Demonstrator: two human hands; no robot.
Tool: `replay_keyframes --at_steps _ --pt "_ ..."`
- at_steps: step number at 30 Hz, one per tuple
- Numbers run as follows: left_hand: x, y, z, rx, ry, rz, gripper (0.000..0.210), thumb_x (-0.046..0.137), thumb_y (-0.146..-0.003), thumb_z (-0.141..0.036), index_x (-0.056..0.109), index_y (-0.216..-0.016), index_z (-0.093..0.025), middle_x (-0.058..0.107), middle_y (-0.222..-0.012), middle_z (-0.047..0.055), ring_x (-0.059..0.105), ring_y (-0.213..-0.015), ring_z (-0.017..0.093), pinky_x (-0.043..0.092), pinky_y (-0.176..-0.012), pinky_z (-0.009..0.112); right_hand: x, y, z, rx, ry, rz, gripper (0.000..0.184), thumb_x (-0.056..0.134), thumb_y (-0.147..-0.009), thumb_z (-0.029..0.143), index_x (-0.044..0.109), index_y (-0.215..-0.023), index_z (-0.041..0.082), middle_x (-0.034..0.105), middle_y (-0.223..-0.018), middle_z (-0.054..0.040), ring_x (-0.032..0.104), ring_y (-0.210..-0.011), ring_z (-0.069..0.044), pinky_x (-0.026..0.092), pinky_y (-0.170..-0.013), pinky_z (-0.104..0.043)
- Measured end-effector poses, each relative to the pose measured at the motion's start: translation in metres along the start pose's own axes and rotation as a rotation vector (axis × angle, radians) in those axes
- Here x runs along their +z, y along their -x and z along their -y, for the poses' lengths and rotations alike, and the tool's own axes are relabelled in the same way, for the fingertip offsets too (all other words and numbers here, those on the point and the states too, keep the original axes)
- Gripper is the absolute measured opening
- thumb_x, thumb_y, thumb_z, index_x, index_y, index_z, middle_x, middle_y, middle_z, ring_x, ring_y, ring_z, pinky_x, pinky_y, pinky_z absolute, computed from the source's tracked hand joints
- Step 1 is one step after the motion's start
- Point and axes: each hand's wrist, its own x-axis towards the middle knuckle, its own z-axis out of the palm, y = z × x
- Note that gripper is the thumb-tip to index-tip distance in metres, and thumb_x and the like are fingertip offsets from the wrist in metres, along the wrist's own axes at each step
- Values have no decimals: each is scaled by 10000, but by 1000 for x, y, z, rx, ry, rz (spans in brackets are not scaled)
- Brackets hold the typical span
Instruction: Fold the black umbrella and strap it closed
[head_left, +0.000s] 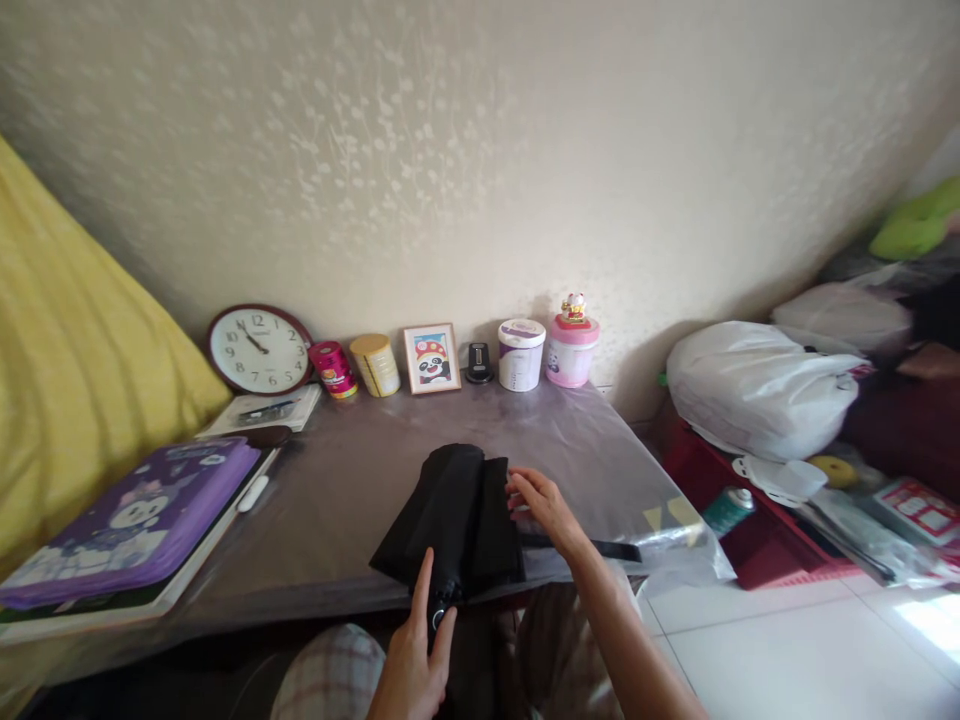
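Observation:
A black folding umbrella [450,510] lies near the table's front edge, its canopy collapsed but loose, in unwrapped folds. My left hand [420,650] is wrapped round its handle at the near end, with the index finger stretched along the shaft side. Beside the canopy's right edge, my right hand [544,510] has bent fingers with their tips on the black fabric. A black strap [615,550] extends to the right past my right wrist. Part of the handle is hidden in my left hand.
Along the wall stand a clock [259,350], a pink can [334,370], a yellow can [376,365], a panda picture frame [432,358] and two tubs [521,355]. A purple folder [142,520] lies on the table's left. White bags [757,385] sit at right.

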Motion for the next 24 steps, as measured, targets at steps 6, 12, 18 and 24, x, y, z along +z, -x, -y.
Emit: replay_keyframes --at_steps 6,12,18,24 --pt "0 -1 1 -16 -12 -15 622 293 -894 -451 23 -1418 -252 632 -615 -27 484 -312 98 410 -414 201 5 1 1 2 67 8 352 502 -766 475 575 -964 193 591 -767 -2 572 -621 -111 464 -524 -221" --pt "-1 -1 -1 -26 40 -35 701 421 -846 -444 99 -1422 -207 657 -602 -13 535 -372 128 469 -561 252 -6 -3 -14 -72 364 -122 411 428 -797 512 625 -882 161 529 -614 14 507 -576 -124 380 -494 -212" --pt "-1 1 -3 -23 14 -4 621 281 -902 -444 29 -1421 -216 549 -438 -81 492 -312 116 446 -512 219 -2 -2 -12 -173 505 -98 359 424 -803 483 619 -784 182 499 -571 28 451 -522 -110 344 -493 -215" --pt "-2 2 -6 -39 44 10 647 305 -888 -464 23 -1421 -229 575 -487 -64 474 -304 110 426 -442 212 2 -9 -19 -142 463 -95 348 450 -778 482 606 -791 171 448 -533 48 418 -495 -101 317 -462 -204"
